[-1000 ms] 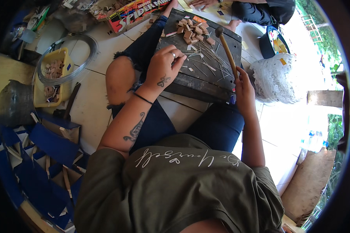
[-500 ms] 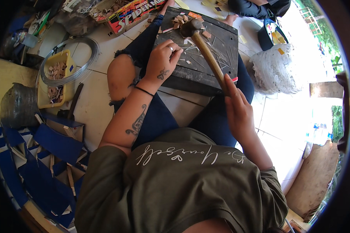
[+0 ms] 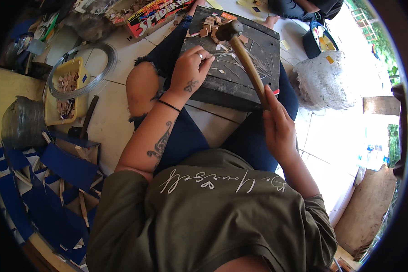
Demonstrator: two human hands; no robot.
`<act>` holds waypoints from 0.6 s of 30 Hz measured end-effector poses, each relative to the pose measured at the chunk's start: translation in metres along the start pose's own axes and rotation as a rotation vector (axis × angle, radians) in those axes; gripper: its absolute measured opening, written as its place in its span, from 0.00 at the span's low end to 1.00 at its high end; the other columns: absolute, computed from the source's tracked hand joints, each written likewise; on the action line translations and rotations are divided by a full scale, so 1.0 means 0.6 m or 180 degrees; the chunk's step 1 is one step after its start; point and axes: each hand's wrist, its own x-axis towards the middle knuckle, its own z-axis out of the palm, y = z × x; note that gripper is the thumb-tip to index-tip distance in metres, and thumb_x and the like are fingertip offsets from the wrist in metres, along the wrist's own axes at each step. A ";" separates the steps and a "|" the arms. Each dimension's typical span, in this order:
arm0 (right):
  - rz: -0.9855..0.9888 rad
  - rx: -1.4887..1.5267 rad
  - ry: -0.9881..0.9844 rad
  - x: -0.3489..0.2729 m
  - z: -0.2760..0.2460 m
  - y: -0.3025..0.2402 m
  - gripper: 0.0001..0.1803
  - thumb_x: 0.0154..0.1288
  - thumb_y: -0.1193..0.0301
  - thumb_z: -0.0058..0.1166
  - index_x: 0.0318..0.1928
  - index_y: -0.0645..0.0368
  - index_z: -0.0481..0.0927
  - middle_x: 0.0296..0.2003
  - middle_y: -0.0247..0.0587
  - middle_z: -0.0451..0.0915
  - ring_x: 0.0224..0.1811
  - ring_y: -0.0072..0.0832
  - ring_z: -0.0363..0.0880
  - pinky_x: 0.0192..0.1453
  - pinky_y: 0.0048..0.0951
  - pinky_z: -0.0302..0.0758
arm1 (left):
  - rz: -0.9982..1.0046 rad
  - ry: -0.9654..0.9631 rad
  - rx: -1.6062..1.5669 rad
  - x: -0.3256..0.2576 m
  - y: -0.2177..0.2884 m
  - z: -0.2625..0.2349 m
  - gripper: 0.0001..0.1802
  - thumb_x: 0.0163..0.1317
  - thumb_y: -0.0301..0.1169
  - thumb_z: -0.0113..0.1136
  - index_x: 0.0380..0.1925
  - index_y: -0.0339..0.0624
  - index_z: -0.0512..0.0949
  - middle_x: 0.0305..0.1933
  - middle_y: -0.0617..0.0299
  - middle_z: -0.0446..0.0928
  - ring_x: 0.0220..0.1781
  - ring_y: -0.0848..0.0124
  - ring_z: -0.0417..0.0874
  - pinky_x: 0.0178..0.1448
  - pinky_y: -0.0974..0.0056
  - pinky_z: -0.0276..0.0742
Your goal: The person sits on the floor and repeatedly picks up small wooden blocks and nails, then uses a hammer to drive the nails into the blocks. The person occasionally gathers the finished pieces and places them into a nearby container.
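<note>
My right hand [image 3: 279, 129] is wrapped round the wooden handle of a hammer [image 3: 249, 63], whose metal head hangs over the far part of a dark low work block [image 3: 265, 41] between my legs. Over the block's left side, my left hand [image 3: 192, 70] is closed, thumb and fingertips pinched together; whatever they hold is too small to make out. Thin metal wire pieces [image 3: 233, 68] lie scattered on the block beside those fingers. Small brown wooden pieces [image 3: 205, 31] are heaped at its far end, partly behind the hammer head.
To the left, a wire coil [image 3: 111, 68] rests on a yellow basket [image 3: 79, 106] of small pieces. Blue-covered pieces [image 3: 68, 163] pile up at lower left. A dark bucket [image 3: 310, 45] and a wrapped bundle [image 3: 319, 84] stand right. Another person's leg [image 3: 288, 11] shows at the top.
The hammer head has shifted slightly to the right, still raised over the block. My left hand keeps its pinch in nearly the same place.
</note>
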 end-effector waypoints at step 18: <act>0.0103 0.0173 -0.0031 -0.006 0.010 0.020 0.29 0.70 0.78 0.47 0.71 0.51 0.64 0.45 0.53 0.79 0.39 0.46 0.81 0.47 0.37 0.77 | -0.0066 -0.0006 0.0003 -0.002 0.001 -0.002 0.05 0.57 0.24 0.65 0.27 0.34 0.79 0.27 0.56 0.77 0.25 0.62 0.78 0.31 0.62 0.73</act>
